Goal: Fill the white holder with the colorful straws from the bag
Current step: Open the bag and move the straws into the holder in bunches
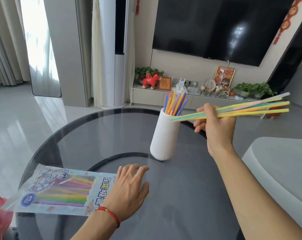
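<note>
Right hand (214,121) raised beside the white holder (165,135), fingers closed round a bunch of straws (237,110) held near level, near ends just over the holder's rim, far ends fanning out rightward. Holder upright on the round glass surface (181,196), already stuffed with standing straws of many colours. Left hand (127,189) flat and spread, gripping nothing, palm down on the open end of the bag (60,189), lying flat at the surface's near left with more straws inside.
</note>
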The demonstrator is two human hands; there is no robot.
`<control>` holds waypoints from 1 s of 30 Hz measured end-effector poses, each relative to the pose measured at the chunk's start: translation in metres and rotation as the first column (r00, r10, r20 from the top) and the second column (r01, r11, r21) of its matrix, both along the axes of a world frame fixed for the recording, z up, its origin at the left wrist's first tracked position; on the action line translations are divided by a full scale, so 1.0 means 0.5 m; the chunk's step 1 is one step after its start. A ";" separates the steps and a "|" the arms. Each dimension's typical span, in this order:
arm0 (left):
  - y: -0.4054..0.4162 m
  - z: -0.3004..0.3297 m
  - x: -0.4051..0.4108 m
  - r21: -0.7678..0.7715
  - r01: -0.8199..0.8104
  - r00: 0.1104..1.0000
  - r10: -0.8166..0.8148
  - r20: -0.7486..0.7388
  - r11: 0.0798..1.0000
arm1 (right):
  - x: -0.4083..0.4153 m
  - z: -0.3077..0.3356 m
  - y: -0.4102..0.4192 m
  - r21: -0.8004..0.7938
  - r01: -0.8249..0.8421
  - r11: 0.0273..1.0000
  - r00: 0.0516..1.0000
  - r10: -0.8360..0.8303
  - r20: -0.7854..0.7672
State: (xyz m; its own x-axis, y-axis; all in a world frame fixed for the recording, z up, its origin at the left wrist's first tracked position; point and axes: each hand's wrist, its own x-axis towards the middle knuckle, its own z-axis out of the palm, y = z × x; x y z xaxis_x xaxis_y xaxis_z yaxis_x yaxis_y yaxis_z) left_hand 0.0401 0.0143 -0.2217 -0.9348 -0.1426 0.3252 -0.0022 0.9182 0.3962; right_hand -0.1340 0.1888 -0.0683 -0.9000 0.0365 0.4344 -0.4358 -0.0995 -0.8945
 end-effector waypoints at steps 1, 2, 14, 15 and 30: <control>-0.003 0.003 0.000 0.003 -0.006 1.000 0.006 -0.021 1.000 | -0.011 0.021 -0.008 0.004 0.040 0.999 0.999 -0.040 -0.028; -0.005 0.005 -0.001 0.011 -0.013 0.999 0.014 -0.038 1.000 | -0.022 0.035 -0.015 0.032 0.071 0.997 0.996 -0.070 -0.053; -0.008 0.018 0.002 0.080 -0.066 0.997 0.070 -0.043 0.995 | -0.059 0.082 -0.120 0.773 0.204 0.601 0.976 -0.067 -0.206; -0.008 0.019 0.003 0.079 -0.067 0.997 0.070 -0.042 0.995 | -0.057 0.086 -0.123 0.758 0.215 0.615 0.974 -0.083 -0.209; -0.012 0.019 0.000 0.110 -0.087 0.996 0.087 0.007 0.990 | -0.049 0.118 -0.131 0.582 0.278 0.765 0.876 0.047 -0.480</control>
